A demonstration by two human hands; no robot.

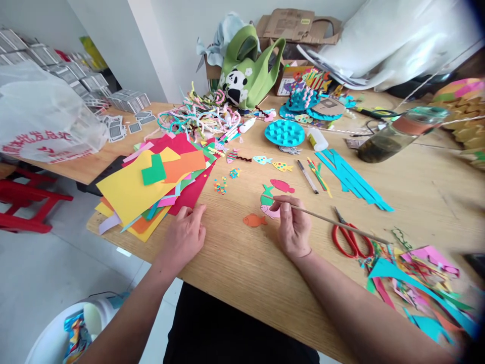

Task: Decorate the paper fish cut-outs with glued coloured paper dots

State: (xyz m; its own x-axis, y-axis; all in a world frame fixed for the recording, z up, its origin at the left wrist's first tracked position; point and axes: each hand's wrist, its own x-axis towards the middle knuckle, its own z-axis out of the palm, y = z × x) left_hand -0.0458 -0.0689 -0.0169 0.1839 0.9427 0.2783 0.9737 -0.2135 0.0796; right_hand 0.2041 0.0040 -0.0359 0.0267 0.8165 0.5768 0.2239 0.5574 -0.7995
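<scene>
My right hand (pixel 293 227) pinches a thin wooden stick (pixel 341 222), which slants out to the right over the scissors. Its fingertips are over a paper fish with a pink head (pixel 270 212) and green body (pixel 267 199), hiding part of it. An orange paper fish (pixel 254 220) lies just left of that hand, and a red paper fish (pixel 282 185) just beyond it. My left hand (pixel 185 230) rests on the table beside the stacked coloured paper (pixel 132 187), index finger stretched out and the other fingers loosely bent. Small coloured paper dots (pixel 220 186) lie beyond it.
Red-handled scissors (pixel 352 242) and paper scraps (pixel 417 283) lie at the right. Farther back are a pen (pixel 307 177), blue strips (pixel 352 179), a glass jar (pixel 401 134), a blue disc (pixel 284 133), pipe cleaners (pixel 200 119) and a green panda bag (pixel 250 71).
</scene>
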